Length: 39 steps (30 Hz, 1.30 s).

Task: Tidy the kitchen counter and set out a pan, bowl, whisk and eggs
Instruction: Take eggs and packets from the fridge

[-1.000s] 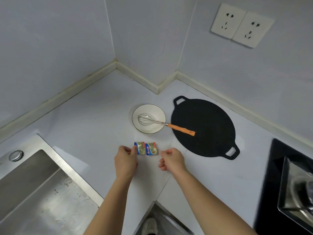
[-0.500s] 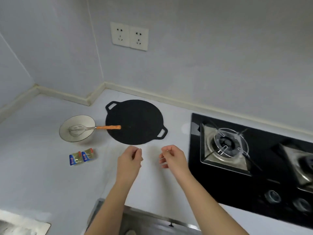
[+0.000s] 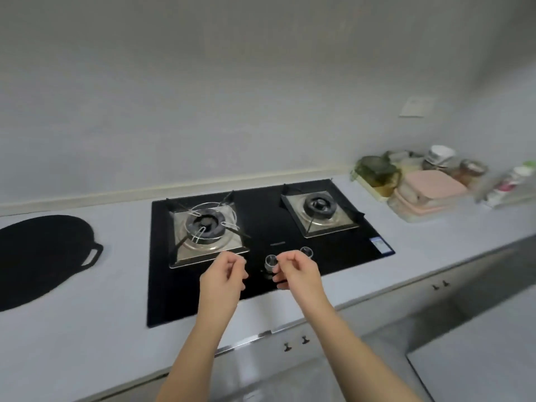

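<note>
The flat black pan (image 3: 40, 256) with a loop handle lies on the pale counter at the far left, partly cut off by the frame edge. My left hand (image 3: 223, 278) and my right hand (image 3: 298, 274) hover side by side over the front of the black gas hob (image 3: 269, 227), near its two knobs. Both hands are loosely curled, thumb near fingertips, and hold nothing. The bowl, the whisk and the small packets are out of view to the left. No eggs are visible.
The hob has two burners with metal trivets. At the far right of the counter (image 3: 87, 329) stands a blurred cluster: a green glass container (image 3: 377, 169), pink lidded boxes (image 3: 426, 190), stacked bowls (image 3: 441, 158) and jars. Cabinet doors with small handles run below the counter edge.
My view has swung right from the corner with the bowl, whisk and packets to the hob. Both hands let go of the packets and moved right, empty.
</note>
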Each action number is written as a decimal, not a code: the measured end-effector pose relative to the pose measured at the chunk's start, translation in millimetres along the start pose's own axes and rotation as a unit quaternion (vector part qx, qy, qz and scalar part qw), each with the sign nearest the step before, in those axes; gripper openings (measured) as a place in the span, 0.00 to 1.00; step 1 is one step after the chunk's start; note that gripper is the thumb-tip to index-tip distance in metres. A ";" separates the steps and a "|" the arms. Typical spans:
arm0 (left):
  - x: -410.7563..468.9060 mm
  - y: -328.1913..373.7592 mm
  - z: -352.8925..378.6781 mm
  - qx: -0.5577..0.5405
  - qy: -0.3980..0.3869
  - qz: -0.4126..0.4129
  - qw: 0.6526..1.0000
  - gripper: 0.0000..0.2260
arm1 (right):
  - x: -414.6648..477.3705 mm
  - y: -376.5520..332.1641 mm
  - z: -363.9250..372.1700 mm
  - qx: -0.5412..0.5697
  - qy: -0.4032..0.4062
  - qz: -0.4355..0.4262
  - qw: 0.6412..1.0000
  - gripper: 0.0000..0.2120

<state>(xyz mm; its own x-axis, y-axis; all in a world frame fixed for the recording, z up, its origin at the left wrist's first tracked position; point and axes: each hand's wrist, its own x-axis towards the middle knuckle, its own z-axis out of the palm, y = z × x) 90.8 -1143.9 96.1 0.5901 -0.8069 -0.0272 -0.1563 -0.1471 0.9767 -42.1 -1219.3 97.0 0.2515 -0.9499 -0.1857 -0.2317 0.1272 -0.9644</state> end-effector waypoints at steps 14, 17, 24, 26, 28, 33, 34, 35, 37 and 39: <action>-40.5 70.5 252.1 0.000 -0.240 0.066 0.968 0.06 | -14.1 38.1 -265.6 0.106 0.272 0.036 0.956 0.09; -31.7 81.4 313.1 -0.008 -0.286 0.080 0.955 0.06 | -5.1 40.5 -316.3 0.110 0.319 0.026 0.941 0.09; -17.6 145.0 470.5 -0.047 -0.410 0.154 0.898 0.06 | 15.7 23.9 -446.1 0.104 0.454 -0.022 0.885 0.08; -23.7 162.0 506.6 -0.059 -0.445 0.164 0.878 0.07 | 8.2 14.6 -475.4 0.105 0.487 -0.038 0.866 0.08; -42.9 180.6 546.1 -0.072 -0.486 0.180 0.852 0.07 | -7.9 13.2 -509.1 0.105 0.536 -0.050 0.836 0.07; -106.8 208.9 622.4 -0.107 -0.576 0.195 0.787 0.07 | -53.7 21.1 -577.0 0.099 0.626 -0.050 0.772 0.07; -108.6 209.4 625.7 -0.111 -0.579 0.188 0.786 0.07 | -54.5 20.7 -579.6 0.099 0.625 -0.045 0.773 0.07; -119.4 212.9 637.9 -0.117 -0.592 0.190 0.774 0.07 | -60.7 22.5 -590.3 0.098 0.638 -0.046 0.763 0.07; -144.2 219.0 662.8 -0.130 -0.608 0.194 0.759 0.08 | -72.3 30.8 -617.5 0.086 0.655 -0.051 0.749 0.07; -167.4 224.5 685.3 -0.139 -0.621 0.193 0.746 0.08 | -81.9 36.6 -645.0 0.086 0.670 -0.052 0.736 0.08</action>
<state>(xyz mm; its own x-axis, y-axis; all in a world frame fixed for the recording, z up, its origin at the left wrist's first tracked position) -585.8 -1433.9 174.0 -0.6738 -0.6914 0.2608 0.1483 0.2192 0.9643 -677.2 -1321.0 198.2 -0.9189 -0.3719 0.1314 -0.1248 -0.0420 -0.9913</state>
